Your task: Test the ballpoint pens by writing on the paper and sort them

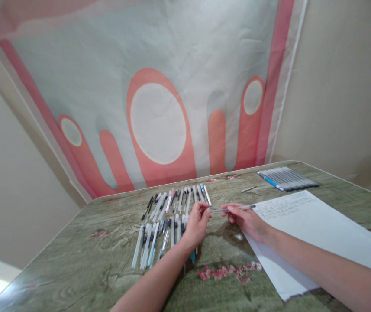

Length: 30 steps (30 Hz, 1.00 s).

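Observation:
A slim, clear-barrelled pen [218,211] with a dark end stretches between my two hands, just above the table. My right hand [242,218] grips it along the barrel, and the dark end sticks out to the right past the fingers. At the pen's left end, the fingers of my left hand [198,222] are pinched together; whether they hold a cap there is hidden. Under and beside my left forearm lie two rows of pens, a far row [188,197] and a near row [154,242], several clear, others black, pink or blue.
A large white sheet [318,234] with lines of handwriting lies under my right forearm. Behind it, near the table's far right edge, several pens [291,178] lie side by side, one of them blue. The wood-patterned table [84,255] meets a printed cloth [159,47] at the back.

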Motion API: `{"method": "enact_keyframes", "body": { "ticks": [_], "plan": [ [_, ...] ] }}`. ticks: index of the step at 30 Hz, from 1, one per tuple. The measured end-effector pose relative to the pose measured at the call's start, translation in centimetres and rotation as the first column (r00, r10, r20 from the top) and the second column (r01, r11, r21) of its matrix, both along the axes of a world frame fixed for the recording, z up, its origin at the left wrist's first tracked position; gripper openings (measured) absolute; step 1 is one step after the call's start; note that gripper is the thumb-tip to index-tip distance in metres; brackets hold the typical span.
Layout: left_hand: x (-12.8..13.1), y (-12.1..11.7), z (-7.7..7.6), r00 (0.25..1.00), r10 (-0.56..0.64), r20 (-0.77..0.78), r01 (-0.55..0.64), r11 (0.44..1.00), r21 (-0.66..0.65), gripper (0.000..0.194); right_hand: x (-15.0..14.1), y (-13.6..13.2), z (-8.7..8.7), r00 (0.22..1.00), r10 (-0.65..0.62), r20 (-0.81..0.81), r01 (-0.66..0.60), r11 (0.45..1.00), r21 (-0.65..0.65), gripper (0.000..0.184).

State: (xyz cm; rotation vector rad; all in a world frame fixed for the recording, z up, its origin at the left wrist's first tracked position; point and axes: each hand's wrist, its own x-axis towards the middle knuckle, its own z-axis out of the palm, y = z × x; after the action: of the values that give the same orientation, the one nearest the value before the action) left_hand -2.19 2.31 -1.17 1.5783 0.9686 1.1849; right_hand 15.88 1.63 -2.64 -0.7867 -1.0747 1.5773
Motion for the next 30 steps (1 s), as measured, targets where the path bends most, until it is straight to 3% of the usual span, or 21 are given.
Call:
{"method": "enact_keyframes", "body": {
  "ticks": [30],
  "plan": [
    [-0.03, -0.31, 0.48, 0.999, -0.015, -0.044, 0.017, 0.999, 0.046, 0.009, -0.07, -0.43, 0.50, 0.997, 0.004, 0.079, -0.006, 1.000, 0.023, 0.026]
  ]
}}
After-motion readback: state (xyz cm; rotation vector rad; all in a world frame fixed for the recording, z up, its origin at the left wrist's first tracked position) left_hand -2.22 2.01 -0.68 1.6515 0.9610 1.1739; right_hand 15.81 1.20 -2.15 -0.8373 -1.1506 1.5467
